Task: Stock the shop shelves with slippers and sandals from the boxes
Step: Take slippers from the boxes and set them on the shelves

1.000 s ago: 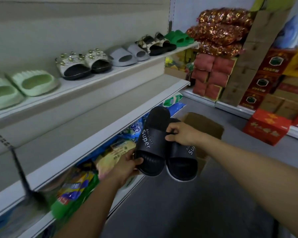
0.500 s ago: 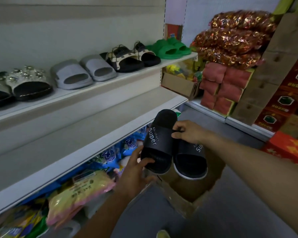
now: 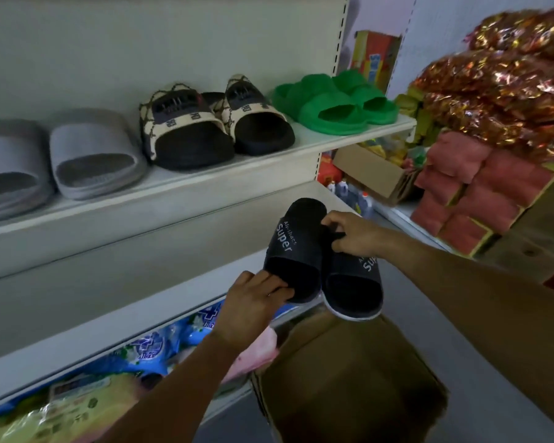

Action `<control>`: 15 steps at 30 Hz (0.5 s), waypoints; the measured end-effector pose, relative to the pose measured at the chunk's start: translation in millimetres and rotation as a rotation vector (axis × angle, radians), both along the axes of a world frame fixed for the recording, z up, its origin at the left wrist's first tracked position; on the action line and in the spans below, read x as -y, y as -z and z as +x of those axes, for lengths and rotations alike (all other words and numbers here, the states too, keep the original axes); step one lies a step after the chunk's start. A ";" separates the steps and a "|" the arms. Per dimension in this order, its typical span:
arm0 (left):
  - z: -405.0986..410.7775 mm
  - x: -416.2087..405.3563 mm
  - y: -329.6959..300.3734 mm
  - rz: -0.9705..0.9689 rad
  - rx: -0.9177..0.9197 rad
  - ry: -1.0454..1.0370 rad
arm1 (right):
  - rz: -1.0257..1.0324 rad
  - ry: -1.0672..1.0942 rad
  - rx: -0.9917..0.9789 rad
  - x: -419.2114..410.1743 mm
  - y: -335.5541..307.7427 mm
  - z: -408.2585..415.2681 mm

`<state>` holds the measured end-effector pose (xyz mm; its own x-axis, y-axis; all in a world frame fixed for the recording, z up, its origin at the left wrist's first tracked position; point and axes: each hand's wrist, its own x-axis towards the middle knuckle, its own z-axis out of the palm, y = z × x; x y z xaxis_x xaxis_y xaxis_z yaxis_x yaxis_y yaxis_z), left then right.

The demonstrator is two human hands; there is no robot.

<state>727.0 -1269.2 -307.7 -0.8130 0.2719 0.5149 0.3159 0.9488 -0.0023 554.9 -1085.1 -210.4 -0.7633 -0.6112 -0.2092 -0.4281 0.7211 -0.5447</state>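
Upper shelf (image 3: 269,161), left to right: grey slides (image 3: 93,158), patterned black-and-beige slides (image 3: 186,129), green slides (image 3: 330,110) at the right end. Middle shelf (image 3: 141,276) bare where visible. Bottom shelf at 7 o'clock: packaged goods (image 3: 64,407). Left hand (image 3: 253,310) grips the heel end of the left black "Super" slipper (image 3: 296,251). Right hand (image 3: 354,235) pinches the strap of the right black slipper (image 3: 354,287). Both slippers are held side by side, touching, in the air just off the middle shelf's front edge. Open cardboard box (image 3: 349,378) on the floor at 6 o'clock. Red stacked packs (image 3: 480,190) at 3 o'clock.
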 end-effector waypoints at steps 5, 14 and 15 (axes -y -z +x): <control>-52.7 -14.7 11.6 -0.039 0.101 -0.181 | 0.169 -0.068 -0.128 13.0 36.5 -69.0; -134.2 -73.4 35.2 0.052 0.298 -0.475 | 0.263 -0.325 -0.331 11.8 50.4 -169.0; -143.6 -79.7 35.8 0.074 0.303 -0.520 | 0.266 -0.351 -0.336 13.7 50.9 -179.9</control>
<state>583.4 -1189.5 -343.5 -0.9431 -0.2282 0.2417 -0.2131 0.9731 0.0872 375.0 -1098.7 -261.3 -0.5749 -0.8001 -0.1714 -0.7863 0.5982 -0.1548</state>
